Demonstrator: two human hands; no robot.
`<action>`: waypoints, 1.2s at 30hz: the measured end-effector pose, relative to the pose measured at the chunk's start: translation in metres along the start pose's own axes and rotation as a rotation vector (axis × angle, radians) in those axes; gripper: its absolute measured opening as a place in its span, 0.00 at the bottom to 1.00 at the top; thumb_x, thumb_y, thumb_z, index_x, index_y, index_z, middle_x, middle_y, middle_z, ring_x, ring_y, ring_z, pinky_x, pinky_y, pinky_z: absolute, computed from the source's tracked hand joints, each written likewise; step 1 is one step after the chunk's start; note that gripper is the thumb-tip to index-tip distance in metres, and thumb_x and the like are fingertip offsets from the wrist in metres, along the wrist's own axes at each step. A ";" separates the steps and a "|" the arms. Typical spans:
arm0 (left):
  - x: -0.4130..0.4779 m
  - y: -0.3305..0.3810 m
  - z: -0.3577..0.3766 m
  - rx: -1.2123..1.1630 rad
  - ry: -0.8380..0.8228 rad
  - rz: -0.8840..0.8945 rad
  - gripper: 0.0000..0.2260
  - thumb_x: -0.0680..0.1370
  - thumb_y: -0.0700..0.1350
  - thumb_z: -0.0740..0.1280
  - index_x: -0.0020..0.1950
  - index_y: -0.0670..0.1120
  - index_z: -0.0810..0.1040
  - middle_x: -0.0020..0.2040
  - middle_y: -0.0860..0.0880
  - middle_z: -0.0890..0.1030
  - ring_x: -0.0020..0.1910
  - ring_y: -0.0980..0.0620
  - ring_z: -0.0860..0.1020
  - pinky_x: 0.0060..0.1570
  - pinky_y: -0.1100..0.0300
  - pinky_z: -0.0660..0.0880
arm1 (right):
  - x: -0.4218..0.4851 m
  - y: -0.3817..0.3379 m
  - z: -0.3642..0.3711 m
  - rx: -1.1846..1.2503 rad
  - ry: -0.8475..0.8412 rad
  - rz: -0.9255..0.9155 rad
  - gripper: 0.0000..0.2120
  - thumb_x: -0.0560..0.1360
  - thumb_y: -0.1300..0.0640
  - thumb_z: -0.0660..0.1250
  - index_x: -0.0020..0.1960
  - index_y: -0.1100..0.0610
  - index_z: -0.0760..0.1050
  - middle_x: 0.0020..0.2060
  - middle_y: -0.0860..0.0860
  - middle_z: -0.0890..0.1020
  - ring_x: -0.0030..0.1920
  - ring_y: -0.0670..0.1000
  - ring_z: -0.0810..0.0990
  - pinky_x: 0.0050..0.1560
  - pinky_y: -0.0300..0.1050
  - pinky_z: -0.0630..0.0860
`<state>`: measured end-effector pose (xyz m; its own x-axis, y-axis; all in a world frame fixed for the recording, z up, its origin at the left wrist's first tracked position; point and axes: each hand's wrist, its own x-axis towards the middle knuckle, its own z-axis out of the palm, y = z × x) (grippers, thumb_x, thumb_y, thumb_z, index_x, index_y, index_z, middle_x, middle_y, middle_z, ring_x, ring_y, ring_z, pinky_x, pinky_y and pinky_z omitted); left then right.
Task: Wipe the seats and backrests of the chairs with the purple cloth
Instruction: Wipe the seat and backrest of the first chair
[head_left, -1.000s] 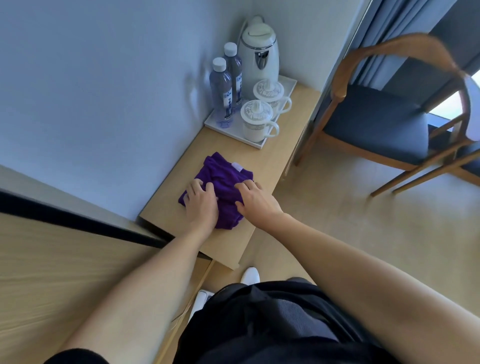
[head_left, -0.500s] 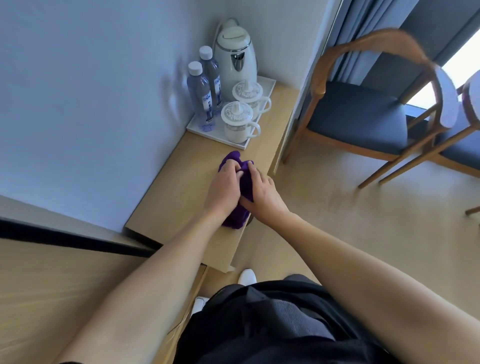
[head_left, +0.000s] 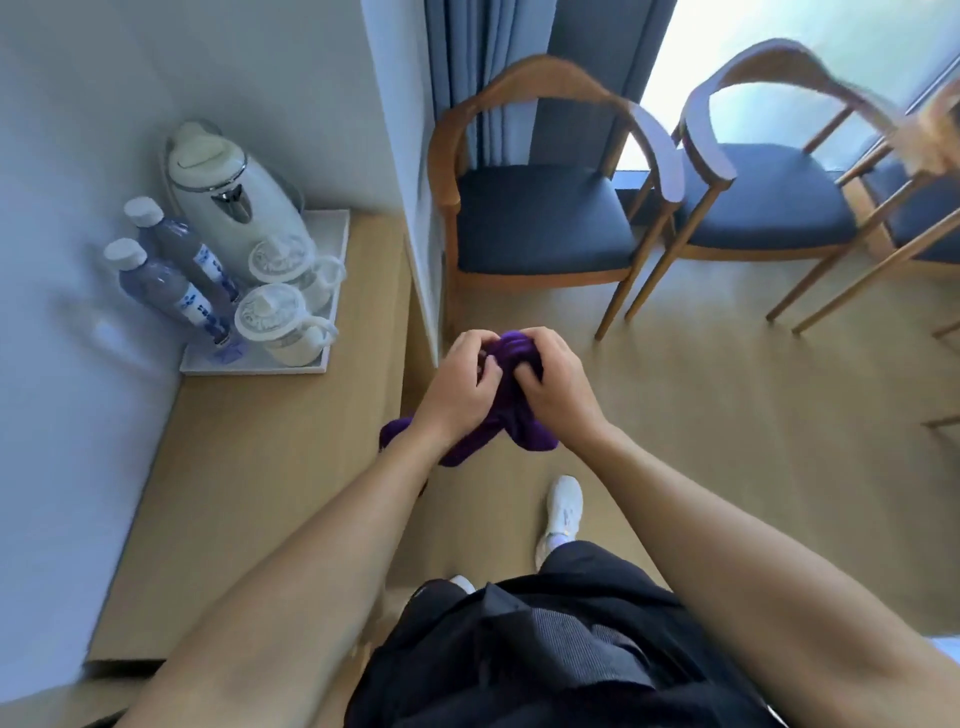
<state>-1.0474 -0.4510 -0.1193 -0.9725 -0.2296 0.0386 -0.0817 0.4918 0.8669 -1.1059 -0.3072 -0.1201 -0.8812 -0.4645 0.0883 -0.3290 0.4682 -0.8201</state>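
- Purple cloth (head_left: 524, 434): bunched and held in the air between both hands, past the right edge of the surface (head_left: 260, 493) and over the wooden floor (head_left: 727, 415). One loose end hangs lower left and, in this view, overlaps the right edge of the surface. A second end hangs below the right hand.
- Left hand (head_left: 460, 387): grips the upper part of the cloth, with its fingers (head_left: 485, 364) curled and clamped on the fabric.
- Right hand (head_left: 561, 387): grips the same bunch from the opposite side, with its fingers (head_left: 527, 375) curled and clamped on the fabric. The two hands are touching or nearly touching.
- Near chair (head_left: 540, 218): wooden frame, dark blue seat, curved backrest. It stands on the floor ahead of the hands, beside the wall end.
- Second chair (head_left: 763, 202): same type, just to the right of the near chair.
- Tray (head_left: 260, 370): white, at the far left corner of the surface, against the wall. It carries a white kettle (head_left: 234, 197), two water bottles (head_left: 161, 283) and two lidded cups (head_left: 278, 322).
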 end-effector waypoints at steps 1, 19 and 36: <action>0.010 0.001 0.008 -0.010 -0.028 -0.017 0.11 0.82 0.41 0.59 0.63 0.47 0.74 0.58 0.51 0.77 0.54 0.57 0.76 0.58 0.58 0.75 | 0.004 0.008 -0.008 0.009 0.014 0.011 0.13 0.76 0.62 0.61 0.56 0.48 0.74 0.52 0.46 0.77 0.53 0.36 0.74 0.51 0.23 0.68; 0.254 0.057 0.110 0.171 -0.079 -0.017 0.03 0.81 0.44 0.62 0.51 0.44 0.73 0.50 0.46 0.75 0.48 0.49 0.75 0.49 0.53 0.75 | 0.203 0.112 -0.160 -0.192 0.133 -0.012 0.16 0.78 0.61 0.64 0.66 0.56 0.73 0.58 0.53 0.77 0.58 0.53 0.75 0.57 0.48 0.76; 0.463 0.037 0.112 -0.092 -0.161 -0.116 0.09 0.79 0.52 0.68 0.52 0.48 0.73 0.46 0.53 0.81 0.46 0.57 0.80 0.46 0.58 0.79 | 0.355 0.168 -0.137 -0.008 0.089 0.200 0.36 0.75 0.45 0.72 0.77 0.50 0.58 0.70 0.51 0.68 0.69 0.47 0.68 0.69 0.44 0.69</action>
<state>-1.5253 -0.4451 -0.1253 -0.9807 -0.1396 -0.1369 -0.1815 0.3892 0.9031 -1.5209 -0.2905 -0.1485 -0.9556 -0.2936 -0.0254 -0.1472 0.5502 -0.8220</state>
